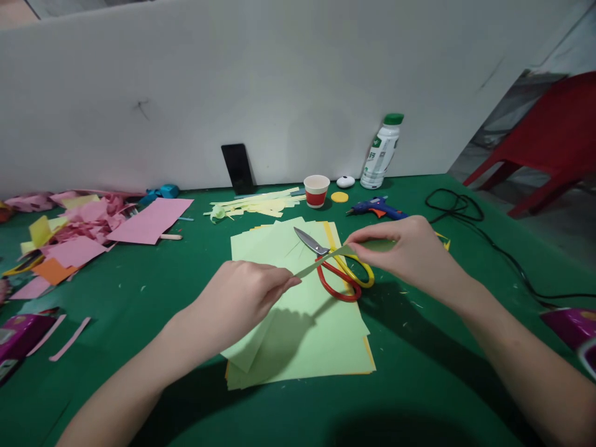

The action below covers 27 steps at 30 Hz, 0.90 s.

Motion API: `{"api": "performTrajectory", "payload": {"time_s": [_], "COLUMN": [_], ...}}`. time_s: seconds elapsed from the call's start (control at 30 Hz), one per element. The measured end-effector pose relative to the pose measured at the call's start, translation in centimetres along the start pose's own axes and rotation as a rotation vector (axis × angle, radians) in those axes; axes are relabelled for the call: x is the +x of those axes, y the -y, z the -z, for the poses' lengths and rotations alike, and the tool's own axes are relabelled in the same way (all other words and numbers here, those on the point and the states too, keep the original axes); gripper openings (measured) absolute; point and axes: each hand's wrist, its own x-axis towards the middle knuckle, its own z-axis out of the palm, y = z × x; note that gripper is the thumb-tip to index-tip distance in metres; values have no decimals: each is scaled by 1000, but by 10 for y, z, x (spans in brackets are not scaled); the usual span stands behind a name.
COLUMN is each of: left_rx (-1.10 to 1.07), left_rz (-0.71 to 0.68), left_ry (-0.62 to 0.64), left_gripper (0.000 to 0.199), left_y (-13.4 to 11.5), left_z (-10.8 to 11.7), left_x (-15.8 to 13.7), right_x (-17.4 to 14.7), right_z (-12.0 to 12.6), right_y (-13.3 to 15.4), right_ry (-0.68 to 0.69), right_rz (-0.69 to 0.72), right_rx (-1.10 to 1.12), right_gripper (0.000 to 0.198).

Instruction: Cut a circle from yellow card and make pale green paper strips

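Note:
A narrow green paper strip [321, 264] is stretched between my two hands, above a stack of light green paper sheets [316, 347]. My left hand [254, 292] pinches its lower left end between thumb and fingers. Higher up and to the right, my right hand [395, 248] pinches the strip too, and a short end sticks out inside that hand. Beneath the strip lie scissors [342, 297] with one red and one yellow handle loop, their blades pointing to the far left. Yellow sheets show at the stack's edges.
Pale cut strips [265, 203], a paper cup [316, 191], a glue gun [378, 208] and a bottle [382, 152] are along the back. A phone [237, 167] leans on the white wall. Pink paper scraps [97, 217] pile up left; a black cable [503, 248] runs right.

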Motion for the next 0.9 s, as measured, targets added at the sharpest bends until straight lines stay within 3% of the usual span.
{"api": "performTrajectory", "payload": {"time_s": [0.1, 0.2, 0.3, 0.43, 0.5, 0.7, 0.9], "left_rx": [35, 126, 119, 83, 174, 379, 386], "left_rz": [35, 52, -37, -174, -193, -182, -171], "left_ry": [42, -51, -180, -269, -316, -405, -468], "left_gripper": [32, 27, 41, 22, 30, 23, 19], "left_y": [8, 11, 5, -10, -15, -17, -15], "left_z": [5, -1, -15, -33, -39, -44, -37], "left_x": [-4, -5, 1, 7, 7, 1, 0], "right_x": [2, -2, -11, -22, -23, -16, -7], "right_z": [2, -4, -15, -29, -32, -24, -8], "right_y": [-1, 5, 17, 28, 29, 25, 12], "right_ry": [10, 35, 67, 82, 73, 53, -6], "right_rz": [-21, 40, 143, 233, 239, 181, 206], "right_rx": [9, -6, 1, 51, 58, 81, -106], "right_gripper": [12, 13, 15, 15, 15, 15, 14]}}
